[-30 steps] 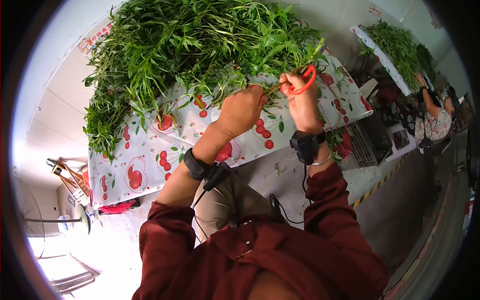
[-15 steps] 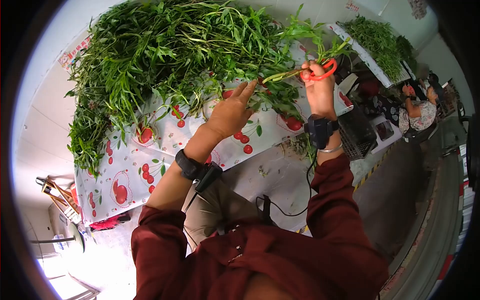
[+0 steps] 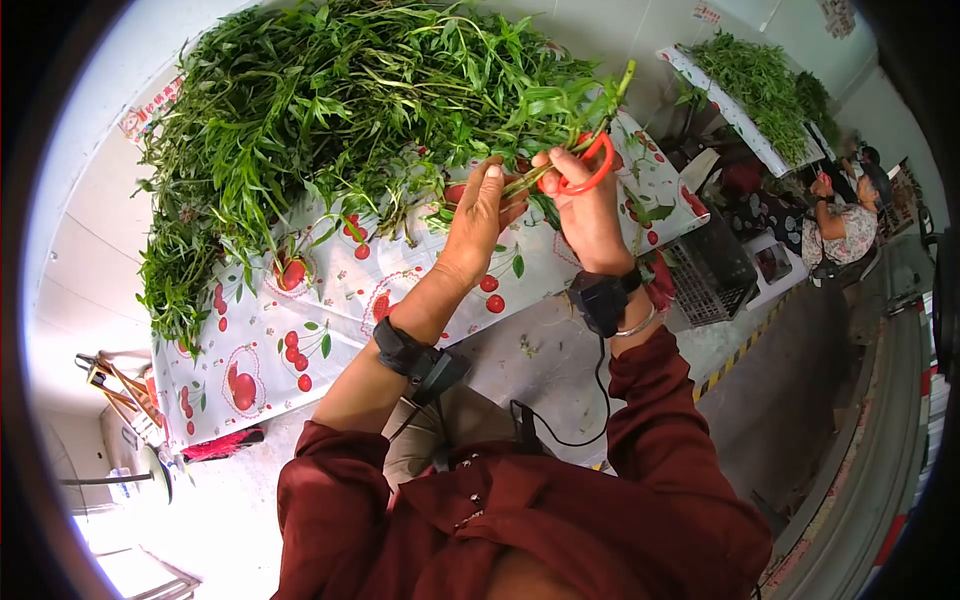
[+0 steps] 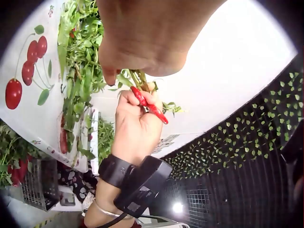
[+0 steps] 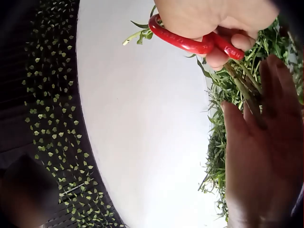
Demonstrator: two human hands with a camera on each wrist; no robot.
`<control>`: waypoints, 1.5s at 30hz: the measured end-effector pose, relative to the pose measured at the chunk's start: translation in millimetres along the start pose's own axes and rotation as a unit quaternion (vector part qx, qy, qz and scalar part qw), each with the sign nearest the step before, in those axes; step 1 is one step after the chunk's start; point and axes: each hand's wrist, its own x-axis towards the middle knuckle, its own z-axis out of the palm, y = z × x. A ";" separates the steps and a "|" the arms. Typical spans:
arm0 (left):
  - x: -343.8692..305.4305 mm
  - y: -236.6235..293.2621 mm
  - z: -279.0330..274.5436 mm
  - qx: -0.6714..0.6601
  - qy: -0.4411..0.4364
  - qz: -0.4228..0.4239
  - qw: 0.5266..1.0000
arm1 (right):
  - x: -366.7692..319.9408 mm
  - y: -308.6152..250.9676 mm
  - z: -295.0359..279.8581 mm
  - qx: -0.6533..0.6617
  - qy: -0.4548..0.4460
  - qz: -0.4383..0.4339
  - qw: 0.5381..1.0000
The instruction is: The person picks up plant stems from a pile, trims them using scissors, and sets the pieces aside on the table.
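Note:
My right hand holds red-handled scissors and pinches several green stems beside them; the blades are hidden. In the right wrist view the red handle loops round the hand, with the stems running down from the fingers. My left hand is at the other end of these stems, its thumb raised and its fingers extended. The right wrist view shows the left palm facing the stems, fingers straight. A large heap of leafy stalks lies just beyond both hands.
A cherry-patterned cloth covers the table. To the right stand a dark plastic crate and a second table with greens. Another person sits at the far right. A cable hangs from my right wrist device.
Over the last half second my right hand has come back left and down with the scissors and stems, towards my left hand. The left hand has turned, thumb now up.

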 end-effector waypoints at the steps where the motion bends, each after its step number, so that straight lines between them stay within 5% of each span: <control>1: -0.8 -1.4 -0.5 0.003 0.008 0.008 1.000 | -1.3 2.2 2.1 0.004 -0.006 0.005 1.000; 3: -2.8 -3.7 -5.7 0.006 0.018 0.016 1.000 | -1.1 5.2 0.5 -0.024 -0.012 0.001 1.000; 5: -5.7 -3.3 -18.4 0.368 -0.030 0.132 0.920 | -2.7 6.2 0.9 -0.059 -0.017 -0.002 0.998; 10: -13.3 -13.8 -21.2 0.409 -0.048 0.049 0.910 | -8.6 17.0 0.7 -0.029 -0.035 0.018 0.999; 12: -8.5 -35.6 -35.3 0.331 0.008 0.290 0.898 | -12.0 17.7 9.5 -0.084 -0.015 0.015 0.996; 14: -34.2 1.9 -32.0 0.436 0.005 0.249 0.865 | -16.7 12.0 14.1 -0.102 -0.084 0.031 0.991; 18: -63.9 42.0 -42.7 0.466 0.077 0.176 0.864 | -34.2 11.0 23.7 -0.136 -0.050 0.027 0.989; 21: -86.3 62.8 -66.2 0.429 0.156 0.297 0.839 | -39.2 15.7 11.0 -0.153 -0.081 0.035 0.984; 22: -97.8 73.9 -79.6 0.498 0.176 0.253 0.811 | -40.9 18.8 5.1 -0.161 -0.062 0.051 0.984; 26: -131.6 109.2 -135.7 0.513 0.292 0.358 0.723 | -49.7 19.0 -8.8 -0.171 -0.019 0.067 0.983; 28: -150.9 135.9 -158.9 0.403 0.414 0.344 0.740 | -50.7 19.7 -19.0 -0.169 -0.011 0.064 0.984; 30: -173.7 161.6 -187.5 0.243 0.410 0.385 0.791 | -53.5 19.0 -24.1 -0.176 0.002 0.067 0.982; 36: -165.3 202.9 -284.9 0.063 0.517 0.481 0.705 | -62.2 17.2 -22.9 -0.177 0.000 0.082 0.981; 39: -141.3 190.3 -350.1 -0.010 0.545 0.442 0.712 | -65.0 17.9 -24.9 -0.177 0.000 0.083 0.981; 42: -117.9 173.1 -382.8 -0.073 0.585 0.275 0.759 | -67.1 15.7 -26.6 -0.183 0.003 0.085 0.979; 45: -96.8 160.6 -398.5 -0.116 0.575 0.270 0.764 | -69.8 12.6 -31.8 -0.195 0.011 0.088 0.977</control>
